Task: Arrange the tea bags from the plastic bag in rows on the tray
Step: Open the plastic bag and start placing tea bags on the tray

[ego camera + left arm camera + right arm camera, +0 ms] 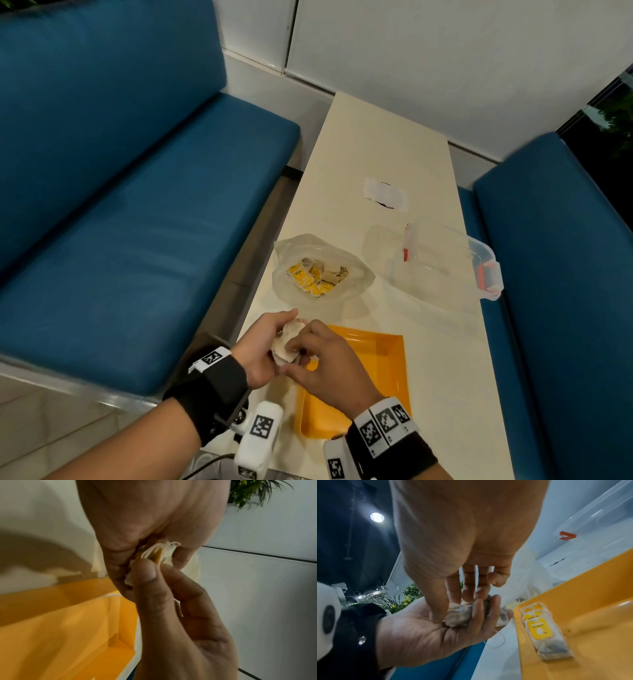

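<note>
Head view: both hands meet over the near-left corner of the orange tray (pixel 383 346), working a small clump of tea bags (pixel 286 344) between them.
Left hand (pixel 262 346): palm up, fingers curled under the clump and cradling it.
Right hand (pixel 322 363): fingers bent down onto the clump; the right wrist view shows thumb and fingertips pinching 1 bag (pixel 458 615) out of it.
Strings: the left wrist view shows several white threads and a yellow tag bunched together (pixel 154 553) at the pinch; I cannot tell how many bags are caught up.
Tray so far: 2 or 3 bags with yellow tags (pixel 541 630) lie overlapping in a line by the near-left wall; the rest of the floor shows bare orange.
Plastic bag (pixel 318 270): open on the table just beyond the tray, many bags left inside.
Elsewhere: a clear lidded box (pixel 452 260) at the right table edge.
Stage: early, by my judgement; separating 1 bag to lay next in the row.
Risk 1: tangled strings could drag a 2nd bag along and spoil the row.
Risk 2: pulling hard against a snag could tear the thin paper and spill tea.
Risk 3: the clump sits near the table edge, so a loosened bag could drop to the floor.
</note>
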`<state>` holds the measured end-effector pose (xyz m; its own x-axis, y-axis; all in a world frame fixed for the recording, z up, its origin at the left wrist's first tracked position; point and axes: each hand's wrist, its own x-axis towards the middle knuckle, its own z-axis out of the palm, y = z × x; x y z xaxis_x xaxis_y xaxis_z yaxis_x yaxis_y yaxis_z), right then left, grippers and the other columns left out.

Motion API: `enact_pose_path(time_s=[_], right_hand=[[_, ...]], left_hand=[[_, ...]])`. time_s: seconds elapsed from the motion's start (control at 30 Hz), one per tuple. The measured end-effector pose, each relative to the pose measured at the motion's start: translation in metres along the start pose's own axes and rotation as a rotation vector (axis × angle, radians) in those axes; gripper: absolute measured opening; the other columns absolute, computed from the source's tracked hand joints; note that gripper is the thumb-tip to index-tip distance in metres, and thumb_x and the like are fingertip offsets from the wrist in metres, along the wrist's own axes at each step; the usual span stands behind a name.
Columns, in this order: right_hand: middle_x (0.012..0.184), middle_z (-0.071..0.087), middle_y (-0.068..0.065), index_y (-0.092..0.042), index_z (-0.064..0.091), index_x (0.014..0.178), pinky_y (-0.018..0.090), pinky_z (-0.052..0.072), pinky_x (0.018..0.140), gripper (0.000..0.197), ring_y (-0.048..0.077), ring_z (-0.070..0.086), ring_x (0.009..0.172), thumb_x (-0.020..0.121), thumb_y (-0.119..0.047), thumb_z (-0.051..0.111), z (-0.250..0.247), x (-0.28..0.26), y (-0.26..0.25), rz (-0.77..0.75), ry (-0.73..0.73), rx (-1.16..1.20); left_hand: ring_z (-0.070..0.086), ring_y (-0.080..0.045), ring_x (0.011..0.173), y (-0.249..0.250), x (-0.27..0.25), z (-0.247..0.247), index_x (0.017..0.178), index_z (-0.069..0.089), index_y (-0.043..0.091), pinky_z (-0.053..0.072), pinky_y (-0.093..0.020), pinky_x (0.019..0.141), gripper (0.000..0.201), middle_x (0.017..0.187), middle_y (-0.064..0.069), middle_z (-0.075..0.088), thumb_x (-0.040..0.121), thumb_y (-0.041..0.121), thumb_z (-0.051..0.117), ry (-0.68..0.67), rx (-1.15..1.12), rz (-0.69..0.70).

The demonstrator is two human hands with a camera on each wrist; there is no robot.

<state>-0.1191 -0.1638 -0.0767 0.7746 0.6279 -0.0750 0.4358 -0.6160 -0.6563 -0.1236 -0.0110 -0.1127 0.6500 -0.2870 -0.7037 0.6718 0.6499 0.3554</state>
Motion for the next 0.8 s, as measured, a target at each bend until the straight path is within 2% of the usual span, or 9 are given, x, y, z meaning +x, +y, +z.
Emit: enact_pose_path(time_s=[0.07,0.13,0.27,0.43,0.53,0.6,0.63,0.7,0.8], right_hand=[[0.093,0.048,-0.017,-0.023,0.074,0.101,0.028,0.051,0.079,0.020,0.004,0.052,0.084,0.081,-0.026,0.074,0.002,0.000,0.001,0.023,-0.003,0.012],[0.092,0.053,-0.015,-0.022,0.076,0.099,0.029,0.052,0.079,0.018,0.006,0.056,0.083,0.081,-0.023,0.074,0.002,-0.001,0.001,0.047,0.010,0.066],[0.087,0.059,-0.017,-0.021,0.080,0.092,0.013,0.045,0.074,0.011,0.001,0.057,0.083,0.082,-0.019,0.077,-0.001,-0.001,0.002,0.091,0.051,0.223],[0.086,0.065,-0.016,-0.019,0.080,0.088,0.006,0.040,0.073,0.012,-0.011,0.058,0.089,0.083,-0.009,0.076,-0.005,0.001,0.002,0.145,0.111,0.313],[0.082,0.066,-0.014,-0.022,0.077,0.086,0.010,0.044,0.070,0.015,-0.004,0.062,0.080,0.085,-0.008,0.074,-0.013,0.005,0.003,0.159,0.156,0.371],[0.075,0.068,-0.011,-0.014,0.076,0.088,0.013,0.045,0.064,0.009,0.001,0.061,0.066,0.087,-0.005,0.072,-0.021,0.006,0.005,0.197,0.173,0.508],[0.070,0.068,-0.008,-0.006,0.075,0.090,0.013,0.044,0.059,0.006,0.002,0.059,0.059,0.088,-0.004,0.070,-0.025,0.007,0.005,0.227,0.174,0.595],[0.065,0.067,-0.004,-0.001,0.073,0.091,0.015,0.042,0.054,0.006,0.006,0.057,0.057,0.090,-0.004,0.068,-0.031,0.008,0.010,0.270,0.183,0.661],[0.064,0.066,0.004,-0.003,0.072,0.089,0.017,0.041,0.052,0.006,0.011,0.057,0.057,0.091,-0.005,0.067,-0.035,0.009,0.023,0.327,0.189,0.639]], left_hand=[[0.064,-0.026,0.067,-0.002,0.001,0.000,0.103,0.069,0.010,0.054,-0.033,0.061,0.027,0.081,-0.010,0.067,0.095,0.034,0.061,0.003,0.035,0.005],[0.065,-0.026,0.068,-0.004,0.000,0.000,0.106,0.068,0.012,0.051,-0.030,0.058,0.026,0.082,-0.009,0.067,0.095,0.034,0.059,0.014,0.062,0.006],[0.067,-0.023,0.070,-0.006,-0.003,0.000,0.103,0.068,0.014,0.051,-0.026,0.054,0.022,0.082,-0.008,0.068,0.097,0.032,0.058,0.025,0.060,0.002],[0.065,-0.022,0.078,-0.008,0.000,-0.006,0.107,0.070,0.018,0.052,-0.033,0.072,0.023,0.095,-0.010,0.068,0.091,0.033,0.063,-0.016,0.029,0.022],[0.065,-0.023,0.077,-0.008,0.000,-0.009,0.111,0.071,0.014,0.052,-0.033,0.070,0.029,0.101,-0.013,0.067,0.092,0.033,0.062,-0.031,-0.010,0.017],[0.066,-0.025,0.077,-0.008,0.003,-0.014,0.126,0.066,0.009,0.054,-0.031,0.065,0.042,0.099,-0.015,0.065,0.093,0.036,0.061,-0.027,-0.042,0.006],[0.067,-0.027,0.078,-0.008,0.005,-0.016,0.126,0.065,0.008,0.055,-0.031,0.063,0.044,0.098,-0.015,0.065,0.093,0.037,0.062,-0.021,-0.057,0.000],[0.066,-0.028,0.079,-0.007,0.005,-0.018,0.112,0.066,0.011,0.053,-0.030,0.060,0.035,0.097,-0.014,0.066,0.092,0.039,0.064,-0.011,-0.052,0.001],[0.066,-0.028,0.078,-0.006,0.005,-0.021,0.097,0.065,0.016,0.048,-0.027,0.058,0.025,0.087,-0.010,0.067,0.089,0.040,0.067,0.037,0.012,0.007]])
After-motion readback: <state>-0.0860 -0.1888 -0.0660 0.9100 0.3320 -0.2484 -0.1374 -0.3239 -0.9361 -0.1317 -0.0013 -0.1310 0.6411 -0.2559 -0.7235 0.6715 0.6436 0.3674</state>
